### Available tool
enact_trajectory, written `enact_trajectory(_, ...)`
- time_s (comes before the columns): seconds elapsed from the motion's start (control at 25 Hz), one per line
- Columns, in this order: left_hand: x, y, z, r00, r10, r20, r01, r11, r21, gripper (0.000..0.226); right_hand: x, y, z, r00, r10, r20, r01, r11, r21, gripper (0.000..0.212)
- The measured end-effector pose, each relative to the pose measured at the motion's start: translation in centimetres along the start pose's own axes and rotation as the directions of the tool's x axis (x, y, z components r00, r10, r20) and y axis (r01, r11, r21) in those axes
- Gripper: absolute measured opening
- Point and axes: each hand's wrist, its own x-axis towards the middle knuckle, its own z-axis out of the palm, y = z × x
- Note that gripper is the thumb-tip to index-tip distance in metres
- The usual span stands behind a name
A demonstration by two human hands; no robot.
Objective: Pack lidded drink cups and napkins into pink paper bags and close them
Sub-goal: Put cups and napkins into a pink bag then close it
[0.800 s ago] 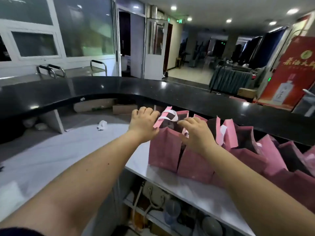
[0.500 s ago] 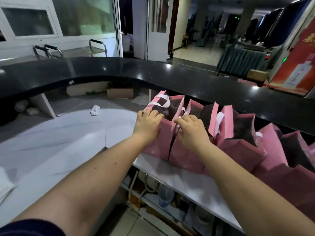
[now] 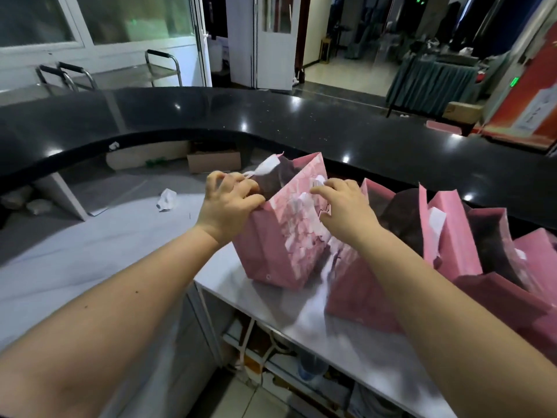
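Left of the bag (image 3: 280, 242): wide open stretch of pale tabletop (image 3: 75, 251), only a crumpled paper scrap (image 3: 166, 200) well apart. Right of the bag: blocked by a close row of more pink bags (image 3: 452, 242), the nearest just beside it. Behind the bag: walled off by the raised black counter (image 3: 331, 125). Over the bag's mouth: partly taken by the left hand (image 3: 229, 206) gripping the left rim and the right hand (image 3: 343, 206) holding the right rim.

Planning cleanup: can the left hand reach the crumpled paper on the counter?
Probably yes: only bare counter separates the crumpled paper from the left hand, which must first release the pink bag.
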Motion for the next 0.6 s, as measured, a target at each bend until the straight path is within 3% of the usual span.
enact_trajectory(0.2,-1.5,-7.8,-0.8,0.993,0.096,0.076,-0.095,0.995,-0.008,0.014,4.4,-2.2,1.8,0.993,0.065,0.101,-0.066,0.998,0.005,0.071)
enact_trajectory(0.28,-2.7,-9.1,-0.9,0.986,0.048,0.157,-0.04,0.998,-0.056,0.012,5.2,-3.0,3.0,0.986,0.101,0.131,-0.109,0.992,0.056,0.069)
enact_trajectory(0.36,-4.0,-9.0,-0.8,0.981,-0.095,0.17,0.123,0.979,-0.163,0.014,5.7,-3.5,3.9,0.985,0.103,0.139,-0.111,0.992,0.055,0.064)
enact_trajectory(0.4,-4.7,-8.5,-0.8,0.955,-0.239,0.176,0.279,0.923,-0.264,0.016,5.9,-3.5,4.2,0.988,0.108,0.111,-0.118,0.989,0.09,0.063)
enact_trajectory(0.44,-5.4,-7.6,-0.9,0.876,-0.432,0.213,0.482,0.788,-0.383,0.02,6.0,-3.4,4.5,0.988,0.133,0.074,-0.144,0.974,0.172,0.065)
enact_trajectory(0.48,-6.0,-6.4,-1.0,0.743,-0.611,0.274,0.655,0.58,-0.484,0.024,6.1,-3.2,4.6,0.982,0.184,0.04,-0.188,0.94,0.286,0.068)
enact_trajectory(0.52,-6.4,-5.0,-1.0,0.607,-0.719,0.338,0.751,0.38,-0.54,0.029,6.1,-2.8,4.6,0.967,0.253,0.014,-0.236,0.884,0.404,0.071)
enact_trajectory(0.56,-6.7,-3.6,-1.0,0.513,-0.768,0.385,0.793,0.252,-0.554,0.033,6.1,-2.5,4.7,0.946,0.325,0.004,-0.283,0.816,0.503,0.073)
enact_trajectory(0.6,-7.1,-2.2,-0.7,0.463,-0.784,0.413,0.817,0.198,-0.541,0.035,6.1,-2.2,4.8,0.922,0.388,0.019,-0.33,0.755,0.566,0.074)
